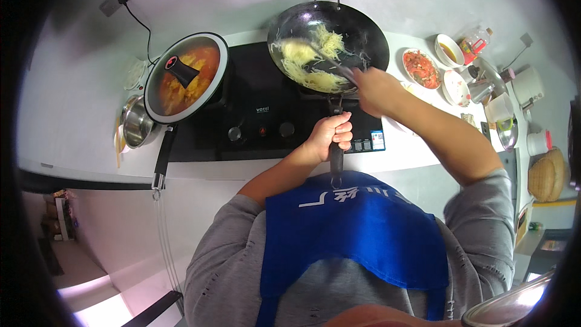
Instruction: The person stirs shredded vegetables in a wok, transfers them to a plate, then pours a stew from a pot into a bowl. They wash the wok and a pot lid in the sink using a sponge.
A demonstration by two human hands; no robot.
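Note:
My left hand (332, 135) is wrapped around the black handle (336, 163) of a dark wok (370, 45) on the right side of the stove. In my right hand (376, 91) is a long-handled cooking utensil (338, 64), blurred, slanting down into the wok. Its working end lies among the food and cannot be made out clearly. Pale yellow shredded food (329, 42), which looks like potato, lies in clumps over the wok's left side and lower rim. Thin shreds also cling to the right inner wall.
A pan with a glass lid (156, 79) over reddish-orange food stands on the stove's (254, 77) left, its handle jutting forward. Metal bowls (138, 122) sit left of it. Rightward are a plate of red sliced food (421, 69), white bowls (455, 87) and an oil bottle (475, 44).

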